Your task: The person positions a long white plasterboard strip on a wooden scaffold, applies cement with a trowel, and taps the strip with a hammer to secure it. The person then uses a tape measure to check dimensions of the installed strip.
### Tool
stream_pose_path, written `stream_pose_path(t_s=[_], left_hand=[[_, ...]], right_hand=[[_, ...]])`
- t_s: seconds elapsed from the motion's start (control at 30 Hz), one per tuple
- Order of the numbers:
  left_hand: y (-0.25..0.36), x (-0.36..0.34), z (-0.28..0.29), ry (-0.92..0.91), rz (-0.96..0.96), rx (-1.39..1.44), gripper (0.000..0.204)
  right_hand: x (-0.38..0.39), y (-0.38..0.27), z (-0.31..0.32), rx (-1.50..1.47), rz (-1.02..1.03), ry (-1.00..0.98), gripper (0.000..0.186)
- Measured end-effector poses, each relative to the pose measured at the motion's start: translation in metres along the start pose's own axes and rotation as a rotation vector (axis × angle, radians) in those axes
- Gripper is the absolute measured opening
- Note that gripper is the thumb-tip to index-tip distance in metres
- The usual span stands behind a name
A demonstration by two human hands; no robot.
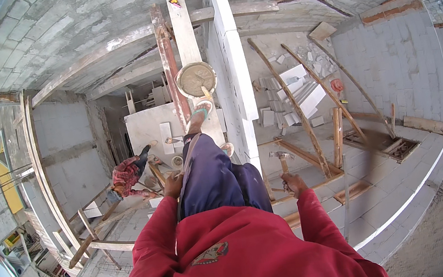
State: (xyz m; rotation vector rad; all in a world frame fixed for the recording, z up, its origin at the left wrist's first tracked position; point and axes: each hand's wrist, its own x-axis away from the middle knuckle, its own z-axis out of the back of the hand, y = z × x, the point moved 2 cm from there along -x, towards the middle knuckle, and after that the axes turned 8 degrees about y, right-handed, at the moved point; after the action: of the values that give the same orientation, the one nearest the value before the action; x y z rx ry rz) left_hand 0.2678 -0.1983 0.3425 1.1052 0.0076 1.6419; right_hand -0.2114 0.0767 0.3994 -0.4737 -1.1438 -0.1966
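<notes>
My right hand (295, 183) grips a hammer (281, 156) with a metal head and pale wooden handle, held out beside my right leg. My left hand (174, 184) is curled beside my left thigh; what its fingers hold, if anything, is hidden. My sandalled feet (199, 111) are high on a pale narrow plank (183, 32), which runs alongside a reddish timber (165, 49). A round bucket of grey mortar (195, 79) sits on the plank just beyond my front foot, touching or very near it. A white block wall (238, 78) rises directly right of the plank.
A co-worker in a checked shirt (129, 172) bends on the lower level at left. Below at right are white blocks (300, 92), long leaning poles (286, 88) and a framed floor opening (397, 146). Timber framing (35, 155) stands at left. A beam (105, 47) crosses beyond the bucket.
</notes>
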Motion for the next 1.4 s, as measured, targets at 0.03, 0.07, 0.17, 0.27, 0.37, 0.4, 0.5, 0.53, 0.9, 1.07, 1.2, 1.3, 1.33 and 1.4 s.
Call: stream_pose_path(t_s=[0.03, 0.07, 0.17, 0.27, 0.37, 0.4, 0.5, 0.53, 0.9, 1.07, 1.2, 1.3, 1.33, 1.4], left_hand=[[-0.009, 0.0, -0.002, -0.004, -0.001, 0.004, 0.05], [-0.018, -0.001, -0.004, -0.007, 0.022, 0.0, 0.049], [-0.034, -0.016, -0.002, -0.028, 0.053, -0.013, 0.044], [-0.022, -0.051, 0.01, -0.081, 0.097, -0.112, 0.042], [0.021, -0.092, 0.026, -0.017, 0.063, 0.147, 0.042], [0.039, -0.102, 0.028, 0.025, 0.05, 0.214, 0.042], [0.099, -0.139, 0.023, -0.008, 0.155, 0.138, 0.048], [0.117, -0.152, 0.02, -0.023, 0.15, 0.061, 0.049], [0.201, -0.237, -0.028, -0.287, -0.137, -0.414, 0.069], [0.24, -0.283, -0.015, -0.355, 0.07, -0.379, 0.066], [0.28, -0.305, -0.008, -0.444, 0.41, -0.376, 0.057], [0.297, -0.316, -0.005, -0.134, 0.258, -0.17, 0.05], [0.296, -0.316, -0.006, -0.162, 0.308, -0.152, 0.049], [0.29, -0.311, -0.008, -0.214, 0.393, -0.11, 0.047]], right_hand=[[0.003, -0.01, -0.003, -0.038, 0.025, 0.006, 0.023], [0.004, -0.019, -0.007, -0.088, 0.068, -0.004, 0.022], [-0.016, -0.057, -0.027, 0.048, 0.273, 0.077, 0.024], [-0.064, -0.109, -0.067, 0.456, 0.438, 0.303, 0.035], [-0.111, -0.175, -0.122, 0.646, 0.377, 0.35, 0.047], [-0.123, -0.196, -0.144, 0.663, 0.325, 0.326, 0.051], [-0.172, -0.275, -0.221, 0.545, 0.37, 0.226, 0.05], [-0.191, -0.301, -0.249, 0.498, 0.351, 0.195, 0.05], [-0.464, -0.562, -0.53, 0.338, 0.738, 0.229, 0.036], [-0.553, -0.587, -0.608, 0.279, 0.821, 0.307, 0.034], [-0.585, -0.569, -0.642, 0.266, 0.843, 0.392, 0.032], [-0.602, -0.55, -0.655, 0.256, 0.819, 0.373, 0.033], [-0.61, -0.546, -0.656, 0.28, 0.789, 0.343, 0.033], [-0.624, -0.541, -0.656, 0.403, 0.808, 0.364, 0.035]])
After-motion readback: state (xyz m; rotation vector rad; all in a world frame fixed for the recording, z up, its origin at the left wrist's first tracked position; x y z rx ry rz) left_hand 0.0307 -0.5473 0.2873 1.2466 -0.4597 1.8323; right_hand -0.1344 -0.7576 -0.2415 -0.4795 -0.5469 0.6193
